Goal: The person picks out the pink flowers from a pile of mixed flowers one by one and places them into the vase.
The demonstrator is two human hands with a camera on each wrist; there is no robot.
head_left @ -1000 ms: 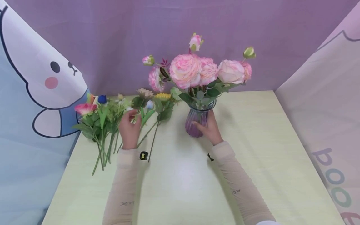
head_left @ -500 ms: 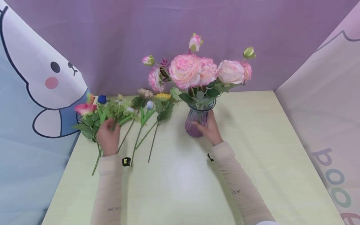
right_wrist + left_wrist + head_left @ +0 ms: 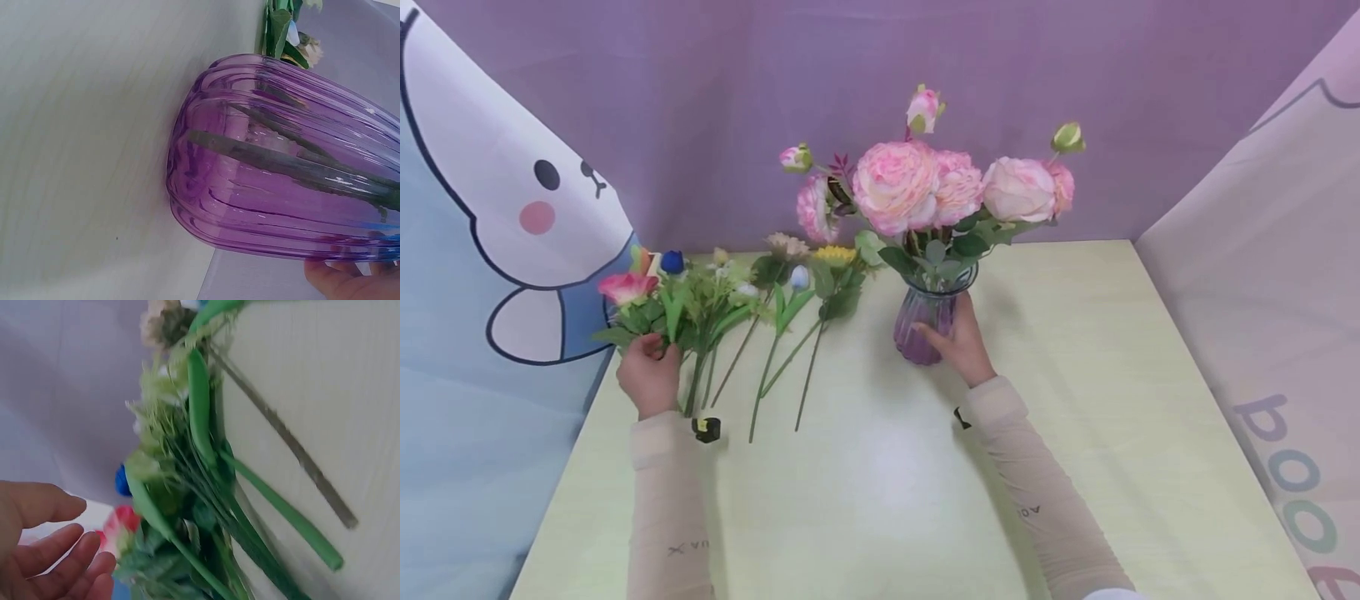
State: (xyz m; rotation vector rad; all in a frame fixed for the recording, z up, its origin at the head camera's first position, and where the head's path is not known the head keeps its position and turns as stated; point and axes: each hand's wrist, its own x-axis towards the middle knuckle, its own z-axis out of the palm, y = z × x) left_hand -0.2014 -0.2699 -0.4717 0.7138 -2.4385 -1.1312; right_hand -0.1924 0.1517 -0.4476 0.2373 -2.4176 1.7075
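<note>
My left hand [image 3: 649, 377] is over the stems and leaves below a deep pink rose [image 3: 627, 288]. In the left wrist view its thumb and relaxed fingers [image 3: 59, 562] are apart with nothing between them. My right hand [image 3: 962, 352] grips the side of a ribbed purple glass vase [image 3: 914, 332] standing upright on the table. Large pink peonies [image 3: 895, 187] and several buds rise from the vase. Stem ends [image 3: 262, 155] show through its glass in the right wrist view.
Loose flowers lie at the table's left: a blue bud [image 3: 672, 262], green sprays [image 3: 718, 292], a pale blue tulip [image 3: 799, 278], a beige bloom [image 3: 787, 247] and a yellow flower [image 3: 835, 255]. A purple cloth [image 3: 715, 125] hangs behind the table [image 3: 880, 500].
My left hand has moved left across the loose flowers, from beside the pale blue tulip to below the deep pink rose. My right hand and the vase have stayed in place.
</note>
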